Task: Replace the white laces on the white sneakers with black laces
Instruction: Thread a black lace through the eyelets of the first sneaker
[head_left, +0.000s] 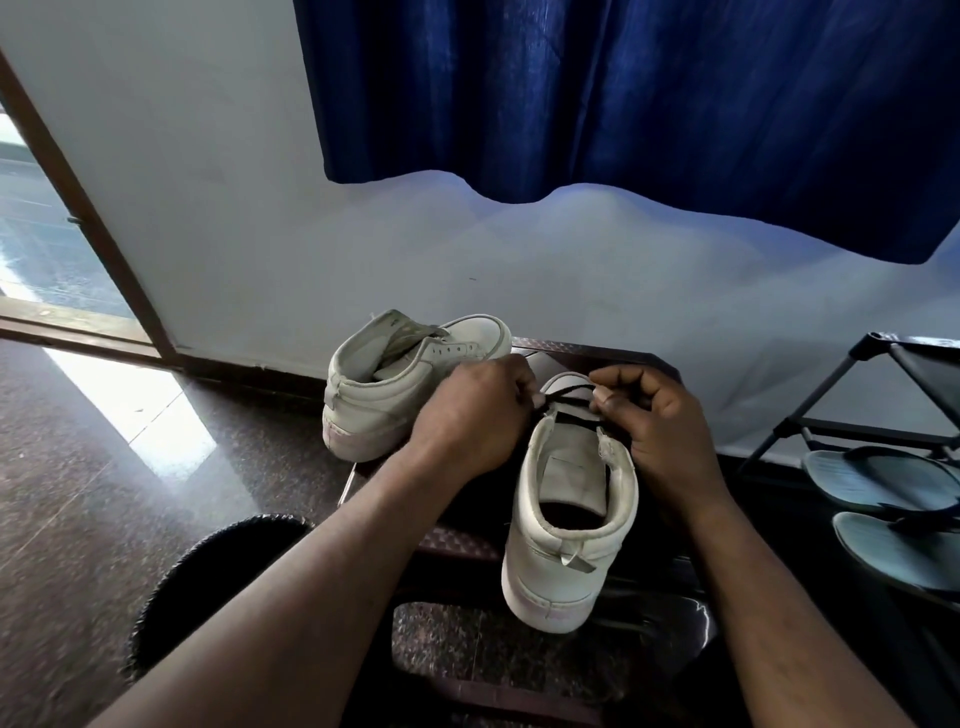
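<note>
Currently left hand (478, 410) and right hand (660, 415) pinch the flat black lace (569, 393). Uneven pulling risks unequal ends or a twist.

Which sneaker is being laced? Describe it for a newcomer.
Under the blue curtain, a dark table holds two white sneakers. The nearer sneaker, heel toward the camera, sits between left hand and right hand. Unlike the farther sneaker, it carries a black lace.

Both bare forearms reach forward; the left hand (478, 410) and the right hand (657, 415) just beside it each pinch the black lace (569, 391) with curled fingers.
</note>
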